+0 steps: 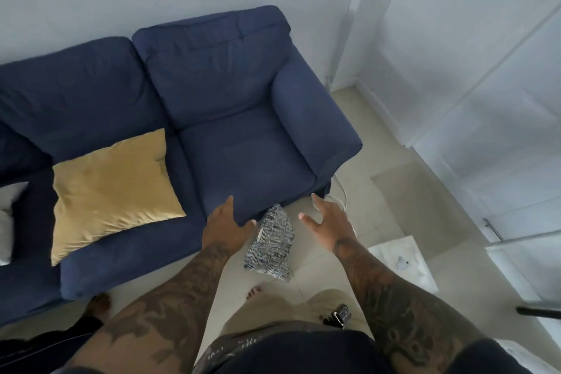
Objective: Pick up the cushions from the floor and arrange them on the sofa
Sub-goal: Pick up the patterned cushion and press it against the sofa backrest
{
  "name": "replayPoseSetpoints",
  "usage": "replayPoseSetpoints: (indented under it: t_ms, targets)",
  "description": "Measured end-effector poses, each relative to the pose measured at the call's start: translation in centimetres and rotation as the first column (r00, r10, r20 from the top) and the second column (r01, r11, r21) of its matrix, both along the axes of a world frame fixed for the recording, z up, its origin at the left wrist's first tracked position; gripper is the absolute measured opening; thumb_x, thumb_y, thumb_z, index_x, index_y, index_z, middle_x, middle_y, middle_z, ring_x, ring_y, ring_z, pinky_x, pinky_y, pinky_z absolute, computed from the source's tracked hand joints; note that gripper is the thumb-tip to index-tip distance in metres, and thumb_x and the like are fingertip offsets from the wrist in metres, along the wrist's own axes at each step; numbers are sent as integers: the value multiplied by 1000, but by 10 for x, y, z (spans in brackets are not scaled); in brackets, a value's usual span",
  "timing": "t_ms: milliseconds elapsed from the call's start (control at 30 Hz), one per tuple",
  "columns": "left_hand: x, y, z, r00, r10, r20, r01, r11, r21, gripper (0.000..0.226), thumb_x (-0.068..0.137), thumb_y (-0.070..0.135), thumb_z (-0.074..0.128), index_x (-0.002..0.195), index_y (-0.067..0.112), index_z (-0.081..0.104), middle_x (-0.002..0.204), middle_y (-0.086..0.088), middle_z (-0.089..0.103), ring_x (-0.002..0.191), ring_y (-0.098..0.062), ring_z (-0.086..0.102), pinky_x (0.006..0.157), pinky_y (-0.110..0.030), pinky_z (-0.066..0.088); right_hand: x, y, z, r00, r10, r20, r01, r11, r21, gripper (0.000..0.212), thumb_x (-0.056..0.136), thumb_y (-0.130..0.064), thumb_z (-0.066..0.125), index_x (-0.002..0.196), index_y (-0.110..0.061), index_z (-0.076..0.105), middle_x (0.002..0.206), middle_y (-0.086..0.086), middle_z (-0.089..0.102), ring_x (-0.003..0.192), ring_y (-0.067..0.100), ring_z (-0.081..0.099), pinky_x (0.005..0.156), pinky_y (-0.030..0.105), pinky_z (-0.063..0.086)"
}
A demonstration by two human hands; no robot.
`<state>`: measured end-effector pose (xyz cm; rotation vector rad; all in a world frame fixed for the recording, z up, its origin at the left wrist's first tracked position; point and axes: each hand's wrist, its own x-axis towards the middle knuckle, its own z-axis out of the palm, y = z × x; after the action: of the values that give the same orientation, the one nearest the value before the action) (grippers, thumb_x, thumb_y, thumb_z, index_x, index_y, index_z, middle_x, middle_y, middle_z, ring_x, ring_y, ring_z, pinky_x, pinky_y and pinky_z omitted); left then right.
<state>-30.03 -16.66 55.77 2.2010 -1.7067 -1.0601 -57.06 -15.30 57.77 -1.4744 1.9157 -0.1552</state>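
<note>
My left hand (226,226) and right hand (329,222) reach spread and empty; between them the woven cushion (271,243) looks light and soft, so I'd grip its side edges.

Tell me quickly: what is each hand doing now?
Left hand: open, holding nothing, beside the woven cushion.
Right hand: open, holding nothing.

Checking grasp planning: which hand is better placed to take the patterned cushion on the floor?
Left, narrowly: the left hand sits right beside the patterned cushion, its thumb near the edge; the right hand hangs open farther off.
</note>
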Motion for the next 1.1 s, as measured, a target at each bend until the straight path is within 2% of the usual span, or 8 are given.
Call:
replayPoseSetpoints:
  t_ms: [200, 433, 567, 800, 933, 1100]
  targets:
    - [-4, -10, -2, 996, 85, -4, -85, 996, 3, 98, 90, 55, 73, 166, 18, 23, 165, -10, 34, 151, -34, 33, 120, -49, 34, -4, -36, 2, 995, 96, -26, -97, 995, -18, 79, 99, -62, 60, 167, -29, 34, 156, 9, 53, 145, 31, 46, 117, 48, 42]
    - [-31, -21, -8, 970, 244, 9, -245, 969, 46, 98, 90, 56, 71, 167, 22, 22, 164, -9, 34, 149, -33, 34, 118, -50, 35, -32, -82, -5, 977, 214, -7, -214, 977, 25, 79, 98, -60, 62, 167, -33, 33, 156, 11, 49, 140, 35, 49, 116, 48, 43]
    - [-63, -21, -16, 933, 359, -35, -356, 931, 77, 96, 92, 50, 73, 167, 21, 21, 162, -11, 36, 148, -33, 35, 119, -46, 34, -59, -112, -13, 952, 304, -6, -304, 951, 49, 79, 99, -59, 63, 167, -31, 33, 158, 12, 48, 145, 36, 44, 117, 47, 41]
    - [-110, -5, -28, 844, 534, -52, -524, 841, 137, 97, 92, 49, 73, 168, 23, 18, 164, -8, 37, 147, -31, 38, 116, -44, 38, -93, -148, -28, 892, 452, -4, -449, 888, 102, 77, 100, -59, 63, 166, -31, 36, 153, 13, 51, 143, 34, 48, 117, 44, 42]
    - [-126, 13, -38, 794, 606, -41, -589, 785, 191, 98, 91, 48, 73, 168, 22, 19, 162, -12, 39, 146, -34, 40, 117, -44, 37, -93, -149, -42, 852, 524, 24, -522, 843, 131, 78, 100, -59, 62, 166, -27, 36, 156, 14, 50, 147, 33, 43, 120, 46, 37]
    - [-139, 48, -71, 761, 648, -36, -615, 738, 280, 96, 89, 51, 72, 167, 30, 19, 161, -10, 40, 145, -32, 40, 114, -44, 39, -88, -134, -83, 833, 552, 43, -549, 815, 185, 78, 99, -56, 66, 165, -24, 40, 159, 16, 49, 149, 34, 44, 122, 44, 36]
